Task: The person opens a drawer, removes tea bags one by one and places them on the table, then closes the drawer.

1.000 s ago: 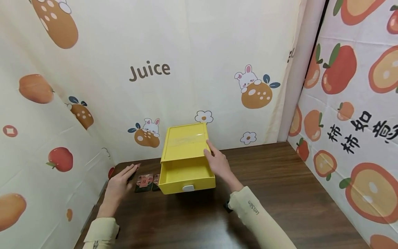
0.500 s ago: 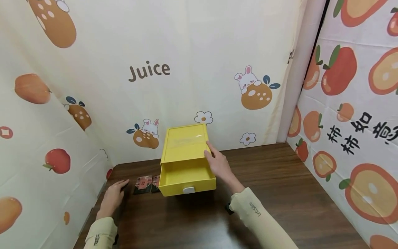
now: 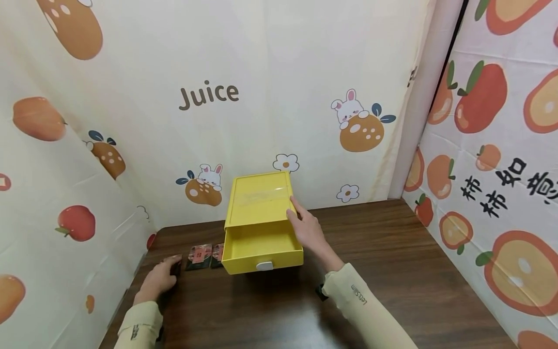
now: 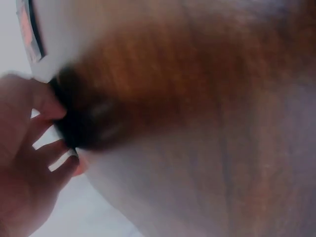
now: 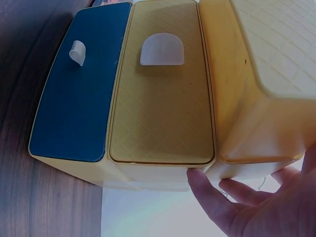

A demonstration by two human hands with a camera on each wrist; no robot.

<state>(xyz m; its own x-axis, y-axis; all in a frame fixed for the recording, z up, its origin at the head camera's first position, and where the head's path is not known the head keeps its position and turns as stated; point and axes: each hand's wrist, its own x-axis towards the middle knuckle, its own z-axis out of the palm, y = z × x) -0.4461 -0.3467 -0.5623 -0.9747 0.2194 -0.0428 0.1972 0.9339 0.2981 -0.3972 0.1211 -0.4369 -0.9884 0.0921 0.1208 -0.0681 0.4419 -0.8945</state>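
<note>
Across the back, a cream cloth (image 3: 296, 58) is hanging before you, carrying the word "Juice", rabbits, spotted fruit and flowers. On your right, a fruit-printed cloth (image 3: 479, 145) is showing bold black characters; on your left, another printed cloth (image 3: 48, 194) is slanting away. Below them, a dark brown, wood-grained tabletop (image 3: 405, 261) is catching a dull shine. Near its back edge the yellow drawer unit (image 3: 261, 198) is standing upright, a pale strip crossing its top. Its top drawer (image 3: 244, 264) is jutting out towards you, while the middle front (image 5: 163, 113), yellow with a diamond pattern, and the bottom front (image 5: 84, 98), deep blue, are sitting closed. You are resting your right hand (image 3: 310, 232) against the unit's right side, fingers spread apart. Your left hand (image 3: 158, 280) is lying low at the table's left, thumb and fingers pinching a dark flat thing (image 4: 76, 129), blurred in the wrist view. Between that hand and the unit, two dark packets (image 3: 199, 256) with reddish designs are lying side by side, the right one partly hidden. A small white handle (image 3: 264, 265) is marking the open drawer.
</note>
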